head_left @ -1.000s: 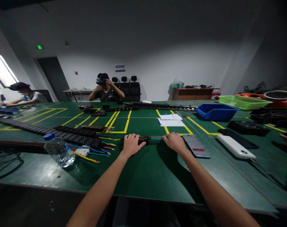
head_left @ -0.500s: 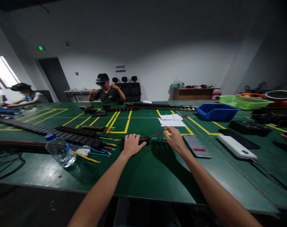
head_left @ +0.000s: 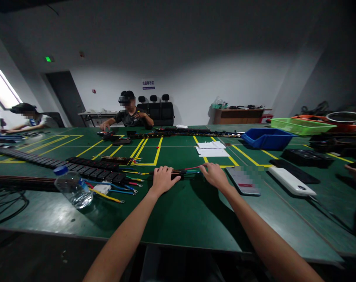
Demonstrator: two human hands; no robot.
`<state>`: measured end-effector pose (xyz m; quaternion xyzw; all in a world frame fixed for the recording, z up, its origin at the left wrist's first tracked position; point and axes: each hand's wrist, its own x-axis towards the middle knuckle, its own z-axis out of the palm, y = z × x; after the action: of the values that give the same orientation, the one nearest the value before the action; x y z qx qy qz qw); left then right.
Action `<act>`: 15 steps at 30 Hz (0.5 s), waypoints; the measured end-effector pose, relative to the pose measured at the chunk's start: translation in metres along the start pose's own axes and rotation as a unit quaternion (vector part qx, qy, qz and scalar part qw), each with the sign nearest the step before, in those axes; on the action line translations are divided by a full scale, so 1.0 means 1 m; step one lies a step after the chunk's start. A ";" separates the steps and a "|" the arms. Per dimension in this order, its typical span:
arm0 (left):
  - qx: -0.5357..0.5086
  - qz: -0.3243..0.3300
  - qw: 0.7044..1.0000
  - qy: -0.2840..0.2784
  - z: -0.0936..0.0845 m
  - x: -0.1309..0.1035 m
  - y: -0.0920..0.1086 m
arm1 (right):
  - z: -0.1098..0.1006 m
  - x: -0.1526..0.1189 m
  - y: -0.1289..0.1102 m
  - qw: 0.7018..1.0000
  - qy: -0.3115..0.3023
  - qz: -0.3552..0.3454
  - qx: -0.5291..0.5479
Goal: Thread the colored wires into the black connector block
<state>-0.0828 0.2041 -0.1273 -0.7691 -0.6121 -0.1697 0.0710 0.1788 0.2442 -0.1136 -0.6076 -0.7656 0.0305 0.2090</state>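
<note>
My left hand [head_left: 163, 179] lies over a short black cable chain [head_left: 178, 174], its fingers curled round the far side and holding it against the table. Coloured cables come out of the chain's right end, among them a red cable [head_left: 192, 168] and green ones [head_left: 193, 172]. At their tips, my right hand [head_left: 213, 174] is closed in a pinch on the red cable's end; the fingers hide the tip itself. Left of my left hand, more black cable chains [head_left: 92, 171] end in yellow, blue and red cables with ring terminals.
A water bottle [head_left: 73, 188] stands at the left front. To the right lie a phone [head_left: 243, 181], a white power bank [head_left: 291, 181] and a blue bin [head_left: 267, 139]. White paper [head_left: 212, 152] lies beyond my right hand. A co-worker [head_left: 131, 111] sits across the table.
My right hand has moved slightly down and left, lowering the red cable from a raised bend to nearly level. My left hand stays on the chain. The co-worker opposite has reached down to the table.
</note>
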 end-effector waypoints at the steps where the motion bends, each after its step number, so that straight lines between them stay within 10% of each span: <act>1: -0.001 -0.001 1.000 0.001 0.000 0.000 0.000 | 0.000 0.000 0.000 1.000 -0.017 0.004 -0.003; 7: 0.002 0.002 1.000 0.007 0.001 0.000 -0.001 | 0.000 -0.001 -0.001 0.997 -0.075 0.009 0.005; 15: 0.031 -0.004 0.999 0.012 0.001 0.000 0.000 | 0.003 0.003 0.004 0.986 0.114 -0.032 0.114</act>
<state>-0.0823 0.2046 -0.1281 -0.7623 -0.6189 -0.1600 0.1013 0.1806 0.2485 -0.1166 -0.5542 -0.7475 0.0414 0.3639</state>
